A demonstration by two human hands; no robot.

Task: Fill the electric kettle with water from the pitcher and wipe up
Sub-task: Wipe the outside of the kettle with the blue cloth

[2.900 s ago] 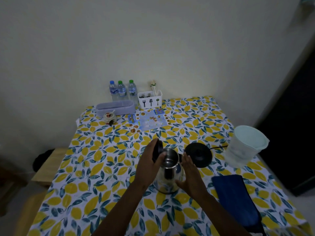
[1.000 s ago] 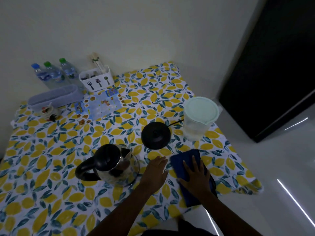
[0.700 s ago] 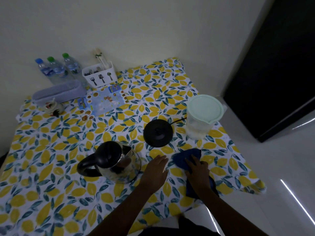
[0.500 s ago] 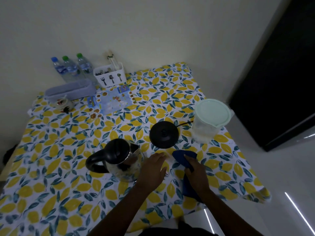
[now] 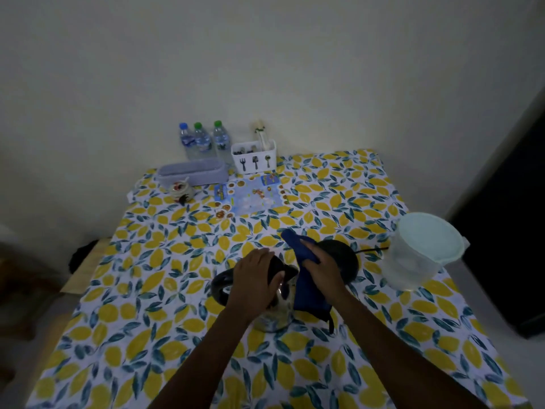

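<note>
Head view shows wiping underway: left hand (image 5: pixel 256 278) clamps the kettle (image 5: pixel 275 305) lid, right hand (image 5: pixel 321 268) fingers grip the blue cloth (image 5: pixel 306 293) against its side; next, probably dry the table (image 5: pixel 177 290).

A single head-worn view is given, angled forward and down from above the near edge of the bench (image 5: pixel 165 278). The forearms are seen close below; the far wall (image 5: pixel 265 69) is faced.
</note>
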